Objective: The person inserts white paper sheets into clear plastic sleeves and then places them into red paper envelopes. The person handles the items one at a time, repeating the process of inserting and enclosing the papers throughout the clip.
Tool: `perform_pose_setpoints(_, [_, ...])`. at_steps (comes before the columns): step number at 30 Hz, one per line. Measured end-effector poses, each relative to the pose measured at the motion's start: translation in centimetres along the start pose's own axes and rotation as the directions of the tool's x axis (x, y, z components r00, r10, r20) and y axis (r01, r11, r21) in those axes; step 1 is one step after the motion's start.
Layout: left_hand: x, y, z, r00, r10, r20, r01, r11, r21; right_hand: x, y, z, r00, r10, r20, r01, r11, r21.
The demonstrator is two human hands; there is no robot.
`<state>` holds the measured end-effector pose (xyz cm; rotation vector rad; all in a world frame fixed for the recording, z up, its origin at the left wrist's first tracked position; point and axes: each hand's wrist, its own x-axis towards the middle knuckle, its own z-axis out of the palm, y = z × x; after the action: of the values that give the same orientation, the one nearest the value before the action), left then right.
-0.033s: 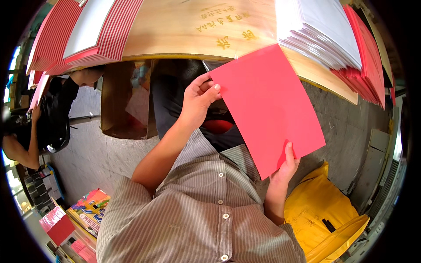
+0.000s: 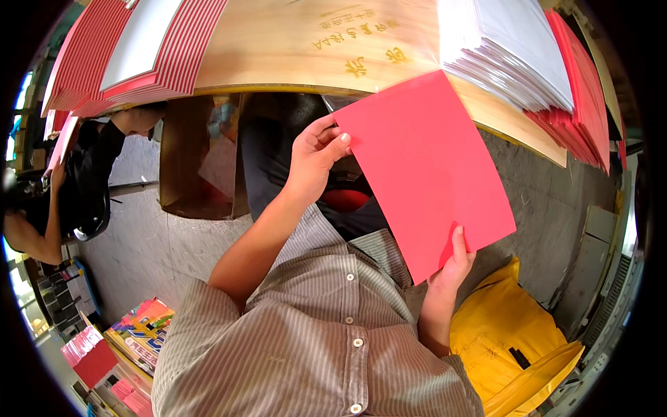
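- At centre frame, I see the left hand [image 2: 314, 161] pinching the upper left corner of a red sheet [image 2: 424, 174], thumb on the front face and fingers folded together behind it.
- At five o'clock from that grip, the right hand [image 2: 450, 271] clamps the sheet's lower edge, thumb pressed on the red face, the other fingers hidden behind the paper.
- Between the two hands the red sheet hangs tilted, its top corner overlapping the rim of the wooden table [image 2: 292, 48] at twelve o'clock.
- At six o'clock, I note the striped grey shirt [image 2: 319, 340] filling the lower frame, sleeve rolled above the left elbow.
- At one o'clock, a stack of white sheets [image 2: 514, 48] sits on the table, with a stack of red sheets [image 2: 583, 104] just beside it toward two o'clock.
- At eleven o'clock, a fanned pile of red-edged folders [image 2: 167, 55] lies on the table.
- At four o'clock, a yellow bag [image 2: 507, 333] rests on the concrete floor [image 2: 153, 243].
- At nine o'clock, another person in a black top [image 2: 83, 181] bends near the table's edge.
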<state>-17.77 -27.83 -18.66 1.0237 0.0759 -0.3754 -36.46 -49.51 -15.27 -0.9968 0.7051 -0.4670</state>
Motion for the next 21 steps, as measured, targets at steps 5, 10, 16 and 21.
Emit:
perform_pose_setpoints(5, [0.6,-0.2,-0.7,0.991,0.129,0.047,-0.134,0.982,0.132,0.2,-0.2,-0.2,1.0,-0.007,-0.015,0.006,0.999,-0.039])
perform_pose_setpoints(10, [1.1,-0.5,-1.7,0.976,0.215,0.043,-0.219,0.941,0.258,0.4,-0.2,-0.6,1.0,-0.016,-0.014,0.015,0.998,-0.063])
perform_pose_setpoints(16, [0.9,-0.4,-1.8,0.966,0.256,0.044,-0.256,0.91,0.327,0.4,-0.3,-0.4,1.0,-0.014,-0.014,0.013,0.999,-0.047])
perform_pose_setpoints(21, [0.4,-0.3,-1.3,0.971,0.238,0.023,-0.232,0.913,0.336,0.2,0.2,-0.2,1.0,-0.003,0.007,0.004,1.0,-0.008])
